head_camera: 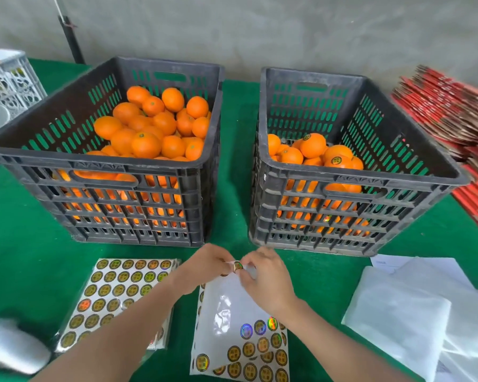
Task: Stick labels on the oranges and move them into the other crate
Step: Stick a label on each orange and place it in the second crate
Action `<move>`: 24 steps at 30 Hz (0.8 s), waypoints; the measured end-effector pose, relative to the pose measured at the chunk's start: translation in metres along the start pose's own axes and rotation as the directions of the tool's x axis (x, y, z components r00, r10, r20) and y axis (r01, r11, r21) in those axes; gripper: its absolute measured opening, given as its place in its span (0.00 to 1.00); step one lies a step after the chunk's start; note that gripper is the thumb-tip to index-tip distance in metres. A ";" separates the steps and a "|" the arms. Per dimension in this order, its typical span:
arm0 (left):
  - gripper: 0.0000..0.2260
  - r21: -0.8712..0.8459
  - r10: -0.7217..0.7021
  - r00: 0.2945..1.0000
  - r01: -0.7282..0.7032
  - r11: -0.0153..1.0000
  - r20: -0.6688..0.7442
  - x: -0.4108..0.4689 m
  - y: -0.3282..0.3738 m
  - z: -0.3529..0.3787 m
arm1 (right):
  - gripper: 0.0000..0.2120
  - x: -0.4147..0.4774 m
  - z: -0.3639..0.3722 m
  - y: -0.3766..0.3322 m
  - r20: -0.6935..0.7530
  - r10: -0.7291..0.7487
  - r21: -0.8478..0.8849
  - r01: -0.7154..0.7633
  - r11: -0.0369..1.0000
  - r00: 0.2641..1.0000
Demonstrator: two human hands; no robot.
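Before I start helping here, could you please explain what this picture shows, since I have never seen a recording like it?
There is no machine here: a person works with bare hands, and the single picture comes from a camera worn on their head, looking forward and down. The left hand and right hand meet in front, together pinching one round label between their fingertips, above a partly used sticker sheet. A fuller sheet lies to its left. Everything rests on a green table. Behind stand two black crates: the left crate holds plain oranges, while the right crate holds fewer, among them labelled oranges. White sheets lie at right, with red cartons beyond.
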State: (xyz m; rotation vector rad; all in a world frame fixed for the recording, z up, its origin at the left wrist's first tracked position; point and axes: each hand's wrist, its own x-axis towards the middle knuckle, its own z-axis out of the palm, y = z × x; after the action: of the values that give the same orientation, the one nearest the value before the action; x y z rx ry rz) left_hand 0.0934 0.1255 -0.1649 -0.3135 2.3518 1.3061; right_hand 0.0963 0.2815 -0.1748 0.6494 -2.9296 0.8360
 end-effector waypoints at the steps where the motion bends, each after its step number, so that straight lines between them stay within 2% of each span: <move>1: 0.06 -0.058 -0.032 0.999 0.032 0.998 0.001 0.003 0.001 0.001 | 0.08 -0.002 0.000 -0.002 -0.016 0.013 0.018 -0.013 1.000 1.000; 2: 0.07 -0.112 -0.071 0.997 0.070 0.991 -0.005 0.006 0.004 0.001 | 0.07 -0.003 0.001 -0.003 -0.029 0.025 0.033 -0.024 0.999 0.999; 5: 0.19 -0.179 -0.197 0.980 0.188 0.966 -0.029 0.014 0.009 0.005 | 0.06 -0.007 0.003 -0.006 -0.052 0.034 0.078 -0.030 0.996 0.998; 8: 0.23 -0.121 -0.174 0.985 0.175 0.977 0.023 0.014 0.012 0.010 | 0.03 -0.009 0.004 -0.008 -0.071 0.064 0.147 -0.053 0.988 0.995; 11: 0.23 -0.041 -0.209 0.978 0.209 0.977 0.010 0.012 0.013 0.011 | 0.02 -0.012 0.003 -0.009 -0.059 0.109 0.211 -0.094 0.973 0.992; 14: 0.21 -0.016 -0.165 0.985 0.166 0.986 0.045 0.014 0.015 0.012 | 0.06 -0.017 0.004 -0.009 -0.084 0.104 0.269 -0.078 0.960 0.991; 20: 0.19 0.010 -0.108 0.990 0.108 0.994 0.088 0.016 0.013 0.011 | 0.03 -0.019 0.007 -0.005 -0.078 0.265 0.325 -0.227 0.918 0.961; 24: 0.16 0.093 -0.139 0.986 0.131 0.987 0.087 0.014 0.020 0.014 | 0.04 -0.020 0.004 -0.005 -0.048 0.262 0.304 -0.236 0.923 0.964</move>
State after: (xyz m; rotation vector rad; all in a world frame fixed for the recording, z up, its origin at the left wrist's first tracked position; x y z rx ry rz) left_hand 0.0767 0.1482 -0.1632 -0.3702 2.2594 1.1276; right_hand 0.1166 0.2833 -0.1785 0.2365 -2.8700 1.3108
